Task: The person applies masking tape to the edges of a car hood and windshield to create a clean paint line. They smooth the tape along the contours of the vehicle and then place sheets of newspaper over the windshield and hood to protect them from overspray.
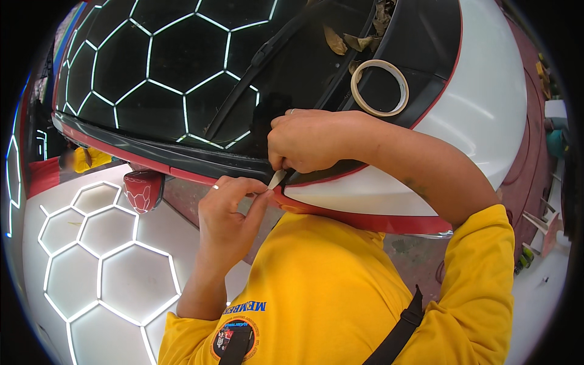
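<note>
Both hands at the windshield corner, masking step in progress imo. Right hand [307,143] is curled, thumb + fingertips pinching the free end of a strip of masking tape [277,179] right at the edge where the black trim [182,159] meets the white car body panel [365,191]. Left hand [228,210] just below, thumb and index closed on the lower end of the same strip, other fingers loosely folded; ring on one finger. Tape is short, pale, held taut between the two hands, touching the trim seam; can't tell how much is already stuck down. Red line [365,219] runs along the panel edge just beside it. Tape roll [379,87] sits on the black cowl near the wiper [267,58], dry leaves [353,39] near it. Windshield [152,67] reflects hex ceiling lights; red side mirror [143,190] lower left. Next move likely needs: align strip w/ seam, keep tension, press down w/ thumb w/o wrinkling or overlapping paint.
</note>
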The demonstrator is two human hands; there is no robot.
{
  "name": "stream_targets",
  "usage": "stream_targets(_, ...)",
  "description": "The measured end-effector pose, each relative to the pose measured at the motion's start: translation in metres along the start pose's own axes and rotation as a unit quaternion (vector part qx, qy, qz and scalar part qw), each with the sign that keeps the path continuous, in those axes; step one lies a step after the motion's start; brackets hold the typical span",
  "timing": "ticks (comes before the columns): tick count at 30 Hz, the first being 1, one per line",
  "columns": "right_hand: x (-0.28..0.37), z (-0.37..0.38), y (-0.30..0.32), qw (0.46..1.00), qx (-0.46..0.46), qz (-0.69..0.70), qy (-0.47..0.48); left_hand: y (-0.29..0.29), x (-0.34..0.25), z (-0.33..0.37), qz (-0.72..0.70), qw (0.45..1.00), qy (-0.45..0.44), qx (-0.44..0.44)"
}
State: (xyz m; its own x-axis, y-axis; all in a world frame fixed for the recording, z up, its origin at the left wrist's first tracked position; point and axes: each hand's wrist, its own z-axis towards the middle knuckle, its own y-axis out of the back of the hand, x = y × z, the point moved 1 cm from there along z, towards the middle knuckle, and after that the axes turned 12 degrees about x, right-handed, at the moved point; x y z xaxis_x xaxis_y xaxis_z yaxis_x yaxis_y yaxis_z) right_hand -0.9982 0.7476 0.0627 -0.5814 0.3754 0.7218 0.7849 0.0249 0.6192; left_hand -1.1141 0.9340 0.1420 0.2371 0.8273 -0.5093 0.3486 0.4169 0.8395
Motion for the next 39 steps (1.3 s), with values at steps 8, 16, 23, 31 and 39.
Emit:
stream_targets(8,0.011,-0.008,0.005,0.999,0.015,0.021,-0.044,0.004,-0.008,0.000,0.085,0.996,-0.028,0.010)
stream_targets(16,0.006,0.002,0.005,0.999,0.037,-0.014,-0.013,0.005,-0.009,0.001,0.107,0.993,-0.043,0.018)
stream_targets(23,0.016,-0.001,0.011,0.997,0.052,-0.019,-0.049,0.006,-0.005,0.001,0.138,0.988,-0.068,0.028)
stream_targets(31,0.007,-0.005,0.009,0.998,-0.005,0.069,0.004,0.015,-0.007,0.006,0.123,0.989,-0.057,0.059)
stream_targets(39,0.009,-0.009,0.010,0.994,-0.036,0.097,0.031,0.013,-0.006,0.004,0.118,0.991,-0.054,0.045)
